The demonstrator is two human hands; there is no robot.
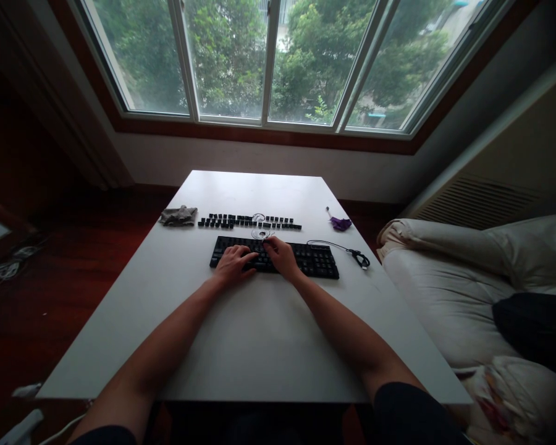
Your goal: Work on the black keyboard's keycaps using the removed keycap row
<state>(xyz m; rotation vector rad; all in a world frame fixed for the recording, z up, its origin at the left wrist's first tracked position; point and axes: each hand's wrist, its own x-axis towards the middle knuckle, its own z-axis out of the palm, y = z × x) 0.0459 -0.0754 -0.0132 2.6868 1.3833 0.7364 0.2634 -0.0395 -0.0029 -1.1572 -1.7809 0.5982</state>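
A black keyboard (315,259) lies across the white table, with both hands over it. My left hand (233,262) rests on its left half with fingers stretched out over the keys. My right hand (282,254) is closed in a pinch near the keyboard's top edge, around the middle. What its fingertips hold is too small to make out. Just beyond them is a thin wire loop (261,235). Farther back, several loose black keycaps (222,224) stand in rows. Among these rows lies another wire loop (258,217).
A crumpled grey cloth (179,216) lies at the table's left edge. Near the right edge are a small purple cloth (340,224) and a bundled black cable (360,258). The white table (259,334) stands below a window, with a pale sofa (445,296) at its right.
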